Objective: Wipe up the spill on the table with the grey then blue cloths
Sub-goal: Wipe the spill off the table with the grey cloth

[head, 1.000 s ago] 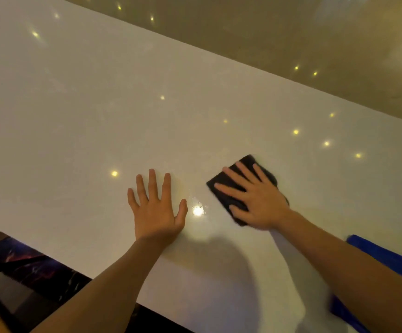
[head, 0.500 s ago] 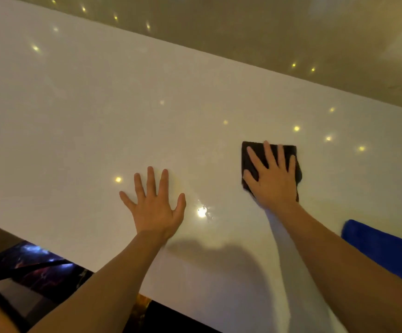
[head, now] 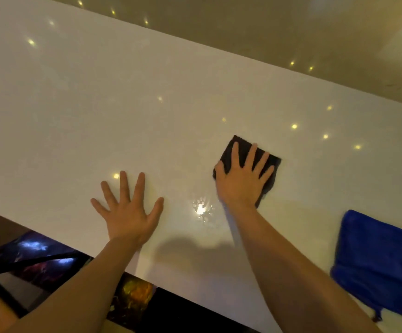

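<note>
We log the right hand (head: 242,181) flat, fingers spread, pressing the grey cloth (head: 270,164) onto the surface (head: 99,104). Left hand (head: 129,212) splayed, holding nothing. Blue cloth (head: 377,265) lies apart.

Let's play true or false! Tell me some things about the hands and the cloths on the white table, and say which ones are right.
1. The right hand lies flat on the dark grey folded cloth. True.
2. The left hand holds the bright blue fluffy cloth. False: it rests with fingers spread on the bare white glossy table, and no hand touches the blue cloth.
3. The blue cloth lies to the right of the grey one, nearer the person. True.
4. The grey cloth covers the small wet patch. False: the wet patch glints in the open between the two hands.
5. The blue cloth lies on the floor. False: it lies on the table.
</note>
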A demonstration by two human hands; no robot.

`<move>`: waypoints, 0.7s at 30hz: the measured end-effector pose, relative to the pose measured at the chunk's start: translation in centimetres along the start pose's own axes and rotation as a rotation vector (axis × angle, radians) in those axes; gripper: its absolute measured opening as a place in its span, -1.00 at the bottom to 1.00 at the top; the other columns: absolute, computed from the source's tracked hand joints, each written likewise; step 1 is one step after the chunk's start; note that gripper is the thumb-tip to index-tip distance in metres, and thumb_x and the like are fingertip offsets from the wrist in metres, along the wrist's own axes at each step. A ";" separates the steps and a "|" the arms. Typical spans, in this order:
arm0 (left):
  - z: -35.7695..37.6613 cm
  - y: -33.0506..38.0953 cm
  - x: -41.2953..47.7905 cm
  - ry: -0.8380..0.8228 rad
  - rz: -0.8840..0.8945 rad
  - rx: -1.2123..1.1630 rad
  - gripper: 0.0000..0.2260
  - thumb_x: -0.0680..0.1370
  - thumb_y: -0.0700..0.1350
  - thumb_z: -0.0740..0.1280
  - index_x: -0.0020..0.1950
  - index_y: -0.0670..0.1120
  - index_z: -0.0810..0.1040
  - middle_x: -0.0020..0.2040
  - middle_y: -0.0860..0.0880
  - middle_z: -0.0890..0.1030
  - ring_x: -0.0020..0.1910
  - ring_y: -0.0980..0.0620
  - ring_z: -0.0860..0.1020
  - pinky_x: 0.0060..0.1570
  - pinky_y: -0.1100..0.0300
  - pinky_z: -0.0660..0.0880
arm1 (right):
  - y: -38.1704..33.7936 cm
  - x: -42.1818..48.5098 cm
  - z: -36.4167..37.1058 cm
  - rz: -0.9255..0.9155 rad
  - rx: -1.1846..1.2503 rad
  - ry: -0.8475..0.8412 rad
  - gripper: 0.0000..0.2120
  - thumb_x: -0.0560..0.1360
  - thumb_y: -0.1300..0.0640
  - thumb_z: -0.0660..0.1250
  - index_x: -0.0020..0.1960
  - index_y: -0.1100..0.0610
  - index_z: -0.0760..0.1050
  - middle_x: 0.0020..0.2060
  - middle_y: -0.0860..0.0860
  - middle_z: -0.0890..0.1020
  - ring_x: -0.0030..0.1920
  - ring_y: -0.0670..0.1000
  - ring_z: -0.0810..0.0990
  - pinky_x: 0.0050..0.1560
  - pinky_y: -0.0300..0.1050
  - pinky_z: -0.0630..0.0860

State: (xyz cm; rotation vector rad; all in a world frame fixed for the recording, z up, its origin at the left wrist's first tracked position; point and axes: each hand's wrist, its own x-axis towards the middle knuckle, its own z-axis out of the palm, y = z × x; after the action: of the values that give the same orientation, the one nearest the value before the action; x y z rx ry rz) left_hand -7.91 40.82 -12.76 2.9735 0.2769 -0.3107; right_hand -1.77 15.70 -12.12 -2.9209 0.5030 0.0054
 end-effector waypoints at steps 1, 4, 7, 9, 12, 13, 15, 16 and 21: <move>0.1 0.1 0.0 -0.001 0.001 -0.008 -0.28 0.49 0.49 -0.16 0.58 0.25 -0.21 0.65 0.01 -0.20 0.58 -0.27 -0.28 0.45 -0.43 -0.23 | -2.1 -2.6 0.9 -0.017 0.027 -0.006 -0.30 0.53 -0.31 0.03 0.62 -0.10 0.18 0.62 0.19 0.19 0.59 0.39 0.05 0.53 0.46 -0.05; -0.1 -0.2 0.2 -0.008 0.003 -0.005 -0.27 0.48 0.49 -0.18 0.58 0.24 -0.22 0.65 0.00 -0.21 0.58 -0.28 -0.28 0.45 -0.44 -0.21 | -2.1 -7.4 1.6 -0.667 0.030 -0.126 -0.31 0.50 -0.32 0.15 0.60 -0.20 0.19 0.63 0.11 0.20 0.62 0.33 0.01 0.53 0.45 -0.01; 0.0 -0.2 0.1 -0.014 0.015 -0.018 -0.27 0.48 0.49 -0.20 0.59 0.23 -0.22 0.65 -0.01 -0.22 0.57 -0.29 -0.29 0.44 -0.45 -0.22 | 3.2 -3.0 0.2 -0.991 -0.116 -0.150 -0.36 0.53 -0.27 0.17 0.59 -0.28 0.15 0.64 0.00 0.19 0.64 0.21 0.01 0.60 0.28 -0.11; 0.1 -0.2 0.1 -0.010 0.032 -0.020 -0.27 0.48 0.49 -0.21 0.59 0.23 -0.23 0.65 -0.01 -0.22 0.57 -0.30 -0.29 0.44 -0.45 -0.23 | 4.0 -0.9 -0.4 -0.500 -0.104 -0.072 -0.38 0.56 -0.28 0.09 0.60 -0.26 0.14 0.64 0.03 0.18 0.64 0.21 0.02 0.61 0.26 -0.12; 0.1 -0.3 0.2 -0.024 0.024 -0.021 -0.27 0.47 0.49 -0.22 0.58 0.23 -0.23 0.65 -0.01 -0.22 0.57 -0.30 -0.30 0.43 -0.44 -0.28 | -1.7 -4.0 0.9 0.218 -0.027 0.016 -0.34 0.57 -0.29 0.01 0.63 -0.14 0.13 0.64 0.15 0.15 0.60 0.34 0.04 0.56 0.41 -0.06; 0.0 -0.2 0.2 -0.028 0.025 -0.014 -0.27 0.47 0.50 -0.22 0.58 0.23 -0.24 0.65 -0.01 -0.22 0.57 -0.30 -0.30 0.42 -0.43 -0.31 | -3.6 -6.1 1.5 0.169 -0.007 0.008 -0.32 0.55 -0.30 0.03 0.63 -0.12 0.13 0.63 0.16 0.16 0.60 0.36 0.05 0.54 0.43 -0.04; -0.3 -0.2 0.0 -0.048 0.038 -0.013 -0.27 0.47 0.50 -0.23 0.57 0.24 -0.26 0.64 -0.02 -0.24 0.56 -0.30 -0.31 0.41 -0.42 -0.33 | -3.7 -10.7 2.0 -0.317 0.024 -0.071 -0.32 0.53 -0.29 0.12 0.62 -0.18 0.14 0.64 0.12 0.17 0.61 0.33 0.03 0.54 0.43 -0.01; -0.3 -0.4 0.1 -0.065 0.034 -0.016 -0.27 0.47 0.49 -0.24 0.57 0.24 -0.28 0.64 -0.02 -0.26 0.56 -0.29 -0.32 0.41 -0.42 -0.34 | -2.3 -11.9 1.8 -0.574 0.006 -0.103 -0.32 0.52 -0.28 0.15 0.61 -0.23 0.12 0.64 0.07 0.16 0.63 0.29 0.01 0.56 0.40 -0.02; -1.6 0.5 -1.7 -0.083 0.178 -0.110 -0.33 0.55 0.38 -0.23 0.60 0.14 0.03 0.65 -0.09 -0.08 0.59 -0.27 -0.14 0.51 -0.30 -0.15 | 2.2 -12.8 0.5 -0.127 -0.017 -0.072 -0.36 0.57 -0.30 0.07 0.63 -0.21 0.10 0.66 0.06 0.12 0.64 0.24 -0.04 0.60 0.32 -0.12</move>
State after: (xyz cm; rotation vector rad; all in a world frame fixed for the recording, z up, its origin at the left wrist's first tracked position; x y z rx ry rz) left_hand -9.11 40.33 -10.78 2.8421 0.0190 -0.3831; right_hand -14.57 18.05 -12.57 -2.9507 0.3075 0.0985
